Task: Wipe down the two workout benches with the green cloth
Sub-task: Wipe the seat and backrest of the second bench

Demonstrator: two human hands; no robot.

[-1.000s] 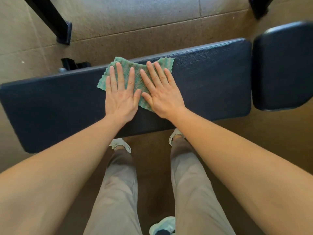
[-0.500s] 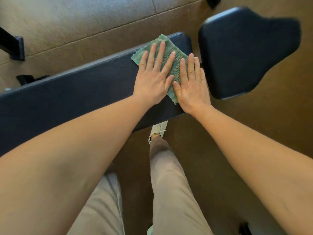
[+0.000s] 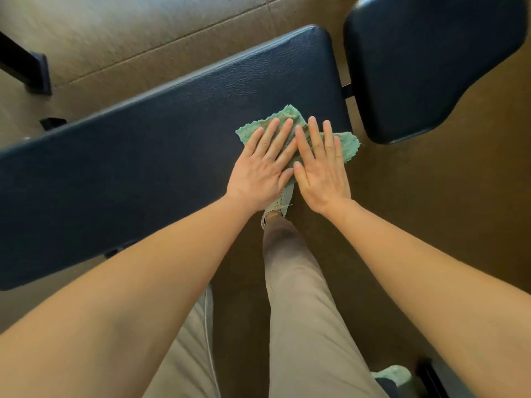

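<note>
Both hands lie flat on the cloth [image 3: 287, 114], side by side. The fingers of the left hand [image 3: 260, 170] and right hand [image 3: 321, 179] are straight and slightly spread, pressing down, not gripping.

The cloth sits just past centre toward 1 o'clock, at the near right corner of the long pad [image 3: 172, 145]. Its right edge hangs off the pad's end. That pad runs across the view from 9 o'clock up to about 12.

From where the cloth lies, I judge the wipe has reached this end of the long pad. No wet sheen or streaks show on the dark vinyl, so I cannot tell how much of it has been covered.

The seat pad [image 3: 425, 64], at 2 o'clock, sits just beside the long pad across a narrow gap bridged by a dark bracket. It is probably the same bench, and no cloth touches it now — it looks like the next surface to do.

A second bench is not clearly in view. A black frame foot [image 3: 31, 70] stands on the floor [image 3: 115, 38] at 10 o'clock, and a dark shape at 5 o'clock is too cropped to name.

So at best one bench is partly wiped — the seat and the whole second bench appear to be left.
</note>
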